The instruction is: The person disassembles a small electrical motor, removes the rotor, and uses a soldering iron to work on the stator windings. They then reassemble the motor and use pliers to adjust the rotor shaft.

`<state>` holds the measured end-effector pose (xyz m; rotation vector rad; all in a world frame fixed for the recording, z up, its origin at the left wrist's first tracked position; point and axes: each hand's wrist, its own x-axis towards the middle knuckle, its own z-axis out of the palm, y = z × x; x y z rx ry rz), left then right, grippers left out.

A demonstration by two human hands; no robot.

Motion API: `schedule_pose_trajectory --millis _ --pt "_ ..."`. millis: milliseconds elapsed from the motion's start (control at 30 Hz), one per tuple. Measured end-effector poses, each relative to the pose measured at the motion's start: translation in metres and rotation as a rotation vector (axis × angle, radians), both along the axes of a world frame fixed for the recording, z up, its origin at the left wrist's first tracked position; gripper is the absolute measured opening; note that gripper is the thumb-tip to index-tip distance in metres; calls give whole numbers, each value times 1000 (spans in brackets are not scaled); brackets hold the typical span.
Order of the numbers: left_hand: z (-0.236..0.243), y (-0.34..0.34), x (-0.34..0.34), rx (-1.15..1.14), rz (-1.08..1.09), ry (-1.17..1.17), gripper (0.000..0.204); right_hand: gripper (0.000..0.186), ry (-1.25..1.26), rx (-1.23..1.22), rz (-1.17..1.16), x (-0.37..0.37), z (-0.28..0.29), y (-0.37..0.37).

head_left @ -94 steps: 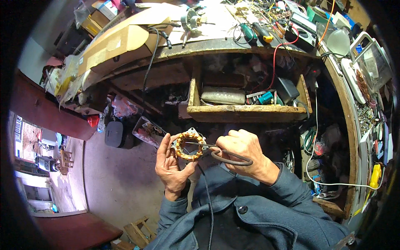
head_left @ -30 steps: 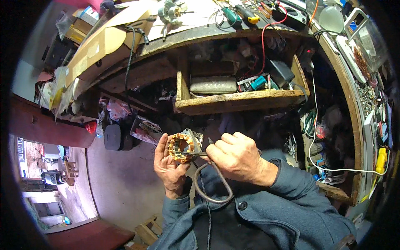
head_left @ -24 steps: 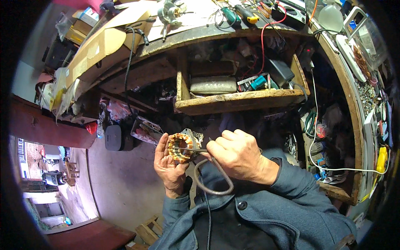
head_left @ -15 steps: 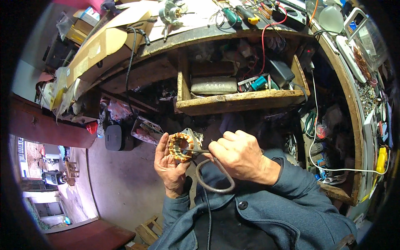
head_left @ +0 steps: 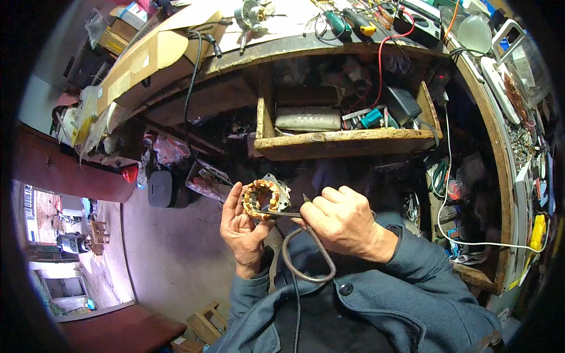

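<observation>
- Left hand point(head_left: 244, 238) clamped on a copper-wound stator point(head_left: 249, 202), held up off the desk's point(head_left: 288, 26) front edge.
- Right hand point(head_left: 347, 222) closed around loop-handled scissors point(head_left: 325, 253), one blade at the stator.

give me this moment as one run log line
left hand: holds orange coil ring | right hand: grips loop-handled tool crossing ring's lower part | ahead: open wooden drawer under workbench

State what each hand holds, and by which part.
The left hand holds a wound motor stator by its outer edge; the right hand grips loop-handled scissors where the blades meet the handles.
</observation>
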<state>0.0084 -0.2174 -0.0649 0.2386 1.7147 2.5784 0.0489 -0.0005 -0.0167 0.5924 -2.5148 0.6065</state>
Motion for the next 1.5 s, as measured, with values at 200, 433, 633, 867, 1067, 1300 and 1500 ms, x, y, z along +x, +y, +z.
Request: schedule_pose_trajectory --millis 200,433,633,867,1067,1300,1500 --pt "3 0 5 -22 -8 4 97 26 1 3 -39 -1 -4 -2" --pt "6 1 6 -44 11 -10 96 26 0 7 -60 0 -5 -5" --pt "6 4 4 -30 11 -38 92 26 -1 20 -73 -1 -5 -4" --pt "9 5 5 -60 25 -63 92 25 16 16 -85 -4 -7 -2" --pt "6 4 4 -46 22 -73 91 24 19 12 -71 0 -11 -5" --pt "8 6 4 -60 24 -31 89 24 10 22 -78 -1 -13 -5" --pt "8 8 3 -60 31 -39 89 24 -33 -15 -79 -2 -12 -3"
